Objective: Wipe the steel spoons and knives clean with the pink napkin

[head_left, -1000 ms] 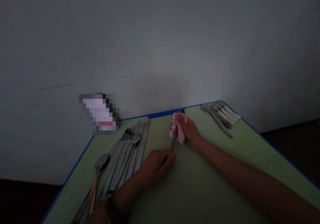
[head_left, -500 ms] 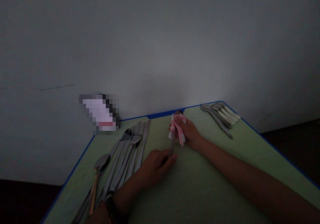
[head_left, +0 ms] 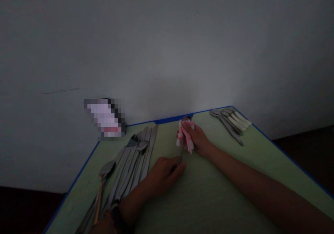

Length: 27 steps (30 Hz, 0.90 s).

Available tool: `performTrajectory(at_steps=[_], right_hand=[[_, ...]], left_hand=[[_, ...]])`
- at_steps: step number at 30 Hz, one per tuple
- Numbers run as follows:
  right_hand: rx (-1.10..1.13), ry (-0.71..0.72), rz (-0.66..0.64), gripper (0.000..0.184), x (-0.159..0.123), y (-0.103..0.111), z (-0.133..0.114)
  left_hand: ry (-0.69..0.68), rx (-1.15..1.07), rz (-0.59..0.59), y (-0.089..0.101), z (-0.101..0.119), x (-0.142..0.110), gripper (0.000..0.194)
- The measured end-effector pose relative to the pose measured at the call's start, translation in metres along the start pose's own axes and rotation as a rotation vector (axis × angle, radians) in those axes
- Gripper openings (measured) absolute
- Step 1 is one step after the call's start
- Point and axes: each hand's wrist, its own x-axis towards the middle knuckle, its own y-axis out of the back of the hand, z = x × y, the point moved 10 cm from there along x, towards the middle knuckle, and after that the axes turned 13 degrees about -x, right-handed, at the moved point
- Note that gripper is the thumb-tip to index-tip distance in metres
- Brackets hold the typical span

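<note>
A metal spoon (head_left: 187, 118) is held over the middle of the table, its bowl end pointing toward the wall. My left hand (head_left: 167, 171) is closed around the lower end of its handle. My right hand (head_left: 197, 136) pinches a pink and white cloth (head_left: 188, 136) wrapped about the spoon just below the bowl. The cloth hides the upper part of the handle. Left of my hands lie several knives and spoons, among them a spoon (head_left: 142, 145) and a spoon with a copper-coloured handle (head_left: 98, 201).
On the right of the green table (head_left: 221, 188) lies a group of spoons (head_left: 227, 122), some with white handles (head_left: 238, 121). A blurred-out phone-like object (head_left: 105, 117) leans against the wall (head_left: 167, 53) at the back left. Blue edging runs round the table.
My hands keep almost the same place and grip on the spoon and cloth. The whole view has shifted very slightly.
</note>
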Motion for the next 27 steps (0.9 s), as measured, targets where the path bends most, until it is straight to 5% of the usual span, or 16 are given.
performTrajectory(at_steps=[27], right_hand=[[-0.042,0.004,-0.018,0.041,0.0011,0.0008,0.0017]], left_hand=[[0.006,-0.024,0.027,0.0011,0.0017,-0.0004,0.039]])
